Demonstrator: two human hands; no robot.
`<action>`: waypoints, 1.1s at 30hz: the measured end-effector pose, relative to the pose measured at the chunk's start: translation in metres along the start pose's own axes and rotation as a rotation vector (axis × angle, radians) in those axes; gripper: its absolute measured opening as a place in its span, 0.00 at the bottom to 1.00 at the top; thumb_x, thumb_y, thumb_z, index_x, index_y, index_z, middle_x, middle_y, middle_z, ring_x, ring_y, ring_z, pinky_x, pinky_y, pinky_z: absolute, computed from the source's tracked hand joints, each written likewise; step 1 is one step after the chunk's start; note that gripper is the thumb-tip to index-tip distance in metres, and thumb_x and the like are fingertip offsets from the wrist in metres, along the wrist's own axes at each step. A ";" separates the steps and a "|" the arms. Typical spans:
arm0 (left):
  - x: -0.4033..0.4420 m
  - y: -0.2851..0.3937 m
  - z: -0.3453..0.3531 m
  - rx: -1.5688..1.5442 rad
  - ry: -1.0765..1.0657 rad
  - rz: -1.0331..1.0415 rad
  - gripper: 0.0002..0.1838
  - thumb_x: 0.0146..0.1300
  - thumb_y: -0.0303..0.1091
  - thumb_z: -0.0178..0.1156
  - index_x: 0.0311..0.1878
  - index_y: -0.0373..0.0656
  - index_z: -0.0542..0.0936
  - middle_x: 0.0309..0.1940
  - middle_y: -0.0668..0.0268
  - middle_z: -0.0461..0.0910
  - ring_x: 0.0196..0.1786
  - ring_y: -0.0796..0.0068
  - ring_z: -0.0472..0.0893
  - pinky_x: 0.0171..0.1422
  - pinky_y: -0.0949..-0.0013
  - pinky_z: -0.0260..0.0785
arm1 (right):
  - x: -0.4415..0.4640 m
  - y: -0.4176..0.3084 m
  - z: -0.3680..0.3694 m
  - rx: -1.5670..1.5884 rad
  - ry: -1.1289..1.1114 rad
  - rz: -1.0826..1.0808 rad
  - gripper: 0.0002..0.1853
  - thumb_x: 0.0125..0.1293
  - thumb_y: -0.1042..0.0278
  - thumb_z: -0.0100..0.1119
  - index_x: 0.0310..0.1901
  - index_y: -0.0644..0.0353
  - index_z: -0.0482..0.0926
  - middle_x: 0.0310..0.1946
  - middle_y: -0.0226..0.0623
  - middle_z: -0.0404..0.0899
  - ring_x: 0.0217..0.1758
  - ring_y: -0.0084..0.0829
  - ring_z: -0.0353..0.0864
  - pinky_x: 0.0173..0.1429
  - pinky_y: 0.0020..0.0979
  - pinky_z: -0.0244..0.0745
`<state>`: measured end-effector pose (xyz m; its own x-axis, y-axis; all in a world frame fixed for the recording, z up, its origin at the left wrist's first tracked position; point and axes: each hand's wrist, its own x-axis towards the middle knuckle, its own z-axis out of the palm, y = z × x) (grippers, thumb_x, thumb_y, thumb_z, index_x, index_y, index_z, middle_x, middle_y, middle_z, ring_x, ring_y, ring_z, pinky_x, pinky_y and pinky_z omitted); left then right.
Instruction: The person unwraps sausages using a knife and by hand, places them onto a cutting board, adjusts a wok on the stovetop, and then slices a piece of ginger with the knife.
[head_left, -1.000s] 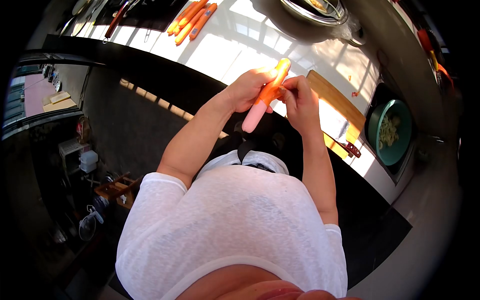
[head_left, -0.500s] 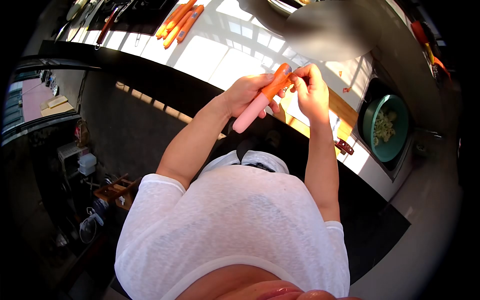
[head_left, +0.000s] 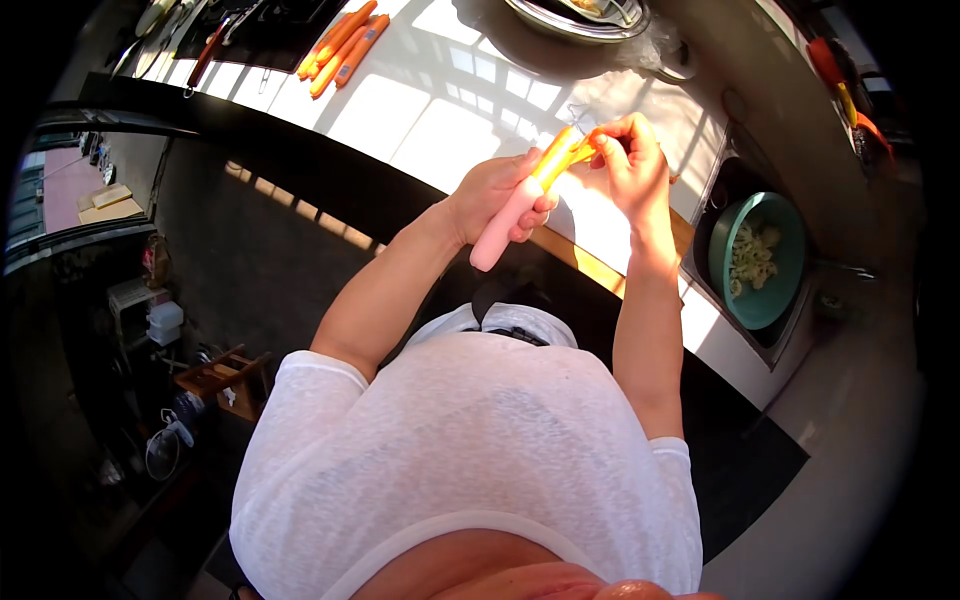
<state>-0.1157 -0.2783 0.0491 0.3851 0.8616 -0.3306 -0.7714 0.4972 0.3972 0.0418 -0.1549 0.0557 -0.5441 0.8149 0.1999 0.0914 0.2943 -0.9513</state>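
Gripping a smooth, pink, round-ended sausage (head_left: 503,228) with the left hand (head_left: 498,200), thumb laid along one side and fingers curled round from beneath, clamped about the middle. Pinching, with thumb and fingertips of the right hand (head_left: 636,165) brought together, a loose, twisted strip (head_left: 583,152) of glossy orange film (head_left: 556,160), drawn out to the side of the upper end. Unclear from this angle: the exact number of fingertips on that strip. Held in mid-air before the body, near the front edge of the white, sunlit countertop (head_left: 440,145), tilted, with bare end down toward the white shirt (head_left: 480,420) and orange end up and away. Uncovered so far, by the look of it: the lower length, pink and bare as far as visible. Remaining, judging by the orange on show: the upper end, apparently partly opened; impossible to tell the amount of film on the far side or under the left hand. Lying on the countertop, well apart from both hands and seemingly unopened: a small pile of slim, orange-wrapped sausages (head_left: 340,55). Near the right forearm, a partly hidden, light wooden cutting board (head_left: 585,260); farther right, a round teal bowl (head_left: 770,308) with pale cut pieces (head_left: 752,262) inside.
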 end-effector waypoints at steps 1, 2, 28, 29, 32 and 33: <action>0.001 -0.002 0.002 -0.012 -0.003 -0.004 0.20 0.68 0.53 0.43 0.48 0.45 0.66 0.25 0.66 0.71 0.20 0.80 0.69 0.19 0.78 0.65 | 0.000 -0.002 -0.003 -0.025 0.008 0.026 0.03 0.61 0.77 0.55 0.33 0.65 0.71 0.25 0.34 0.78 0.25 0.20 0.77 0.30 0.20 0.73; 0.003 -0.005 0.005 -0.024 -0.007 -0.007 0.20 0.69 0.54 0.42 0.47 0.45 0.65 0.24 0.66 0.71 0.20 0.80 0.69 0.19 0.78 0.64 | 0.000 -0.003 -0.007 -0.050 0.015 0.053 0.03 0.61 0.77 0.55 0.33 0.66 0.71 0.25 0.35 0.79 0.25 0.20 0.77 0.30 0.20 0.73; 0.023 -0.059 0.068 0.079 -0.039 0.063 0.13 0.62 0.39 0.55 0.34 0.39 0.67 0.16 0.66 0.64 0.13 0.80 0.64 0.15 0.78 0.62 | -0.025 0.004 -0.070 0.695 -0.048 0.121 0.03 0.63 0.77 0.55 0.38 0.65 0.74 0.31 0.36 0.78 0.26 0.20 0.73 0.32 0.22 0.74; 0.022 -0.060 0.071 0.101 -0.057 0.073 0.13 0.62 0.40 0.55 0.35 0.39 0.67 0.16 0.66 0.64 0.14 0.81 0.64 0.15 0.78 0.62 | -0.024 0.008 -0.075 0.718 -0.019 0.130 0.04 0.63 0.77 0.55 0.38 0.66 0.75 0.31 0.37 0.78 0.25 0.21 0.73 0.32 0.21 0.74; 0.021 -0.066 0.076 0.125 -0.095 0.074 0.13 0.62 0.40 0.55 0.36 0.40 0.67 0.16 0.67 0.64 0.15 0.81 0.65 0.14 0.78 0.62 | -0.021 0.014 -0.091 0.728 0.019 0.119 0.04 0.63 0.76 0.55 0.39 0.66 0.74 0.32 0.38 0.79 0.25 0.22 0.74 0.33 0.22 0.75; 0.021 -0.067 0.077 0.124 -0.116 0.066 0.13 0.62 0.40 0.55 0.36 0.40 0.66 0.16 0.67 0.64 0.16 0.81 0.65 0.14 0.79 0.61 | -0.021 0.013 -0.093 0.729 0.015 0.121 0.04 0.63 0.76 0.55 0.39 0.66 0.74 0.32 0.38 0.78 0.26 0.22 0.74 0.33 0.22 0.75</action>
<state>-0.0168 -0.2859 0.0809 0.3966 0.8955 -0.2022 -0.7316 0.4413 0.5196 0.1316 -0.1216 0.0607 -0.5537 0.8287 0.0815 -0.4301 -0.2008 -0.8802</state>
